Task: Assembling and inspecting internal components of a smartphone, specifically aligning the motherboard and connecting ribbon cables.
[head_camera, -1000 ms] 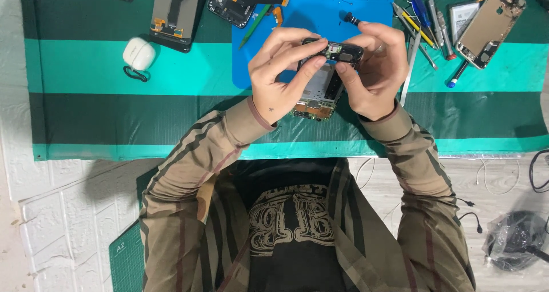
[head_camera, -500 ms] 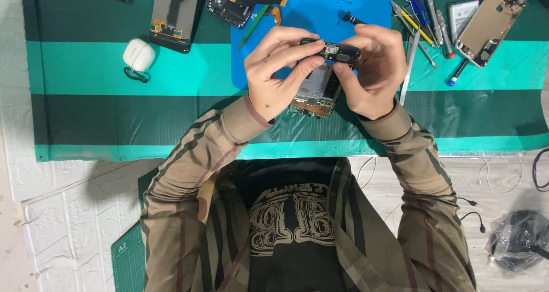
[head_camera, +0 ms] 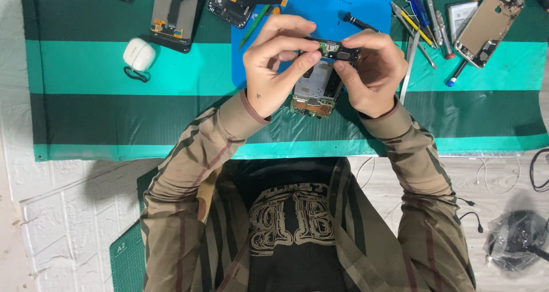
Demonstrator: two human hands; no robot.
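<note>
Pinching a small dark circuit part (head_camera: 338,50) between them, the left hand (head_camera: 278,60) and the right hand (head_camera: 370,69) meet above the blue work mat (head_camera: 366,9), fingertips of both closed on that part from either side. Just beneath the part, between the two palms, sits an opened phone body (head_camera: 315,89) with its silver shield and green board edge showing; whether a hand props it up or it lies on the mat cannot be told. The blue mat lies on a striped green and teal cloth (head_camera: 114,97) that covers the bench. To the left of the hands, well apart from them, rest a white earbud case (head_camera: 139,54) with a dark loop, a phone screen panel (head_camera: 174,12) lying face down, and a dark phone frame with a flex cable (head_camera: 237,3). A green pry stick (head_camera: 260,17) slants beside that frame. To the right, a black screwdriver (head_camera: 359,22) lies on the mat near the right hand, a cluster of slim tools (head_camera: 426,23) sits further out, and a gold-toned phone shell (head_camera: 489,23) lies open at the cloth's far right. Both arms wear striped brown sleeves (head_camera: 194,172).
</note>
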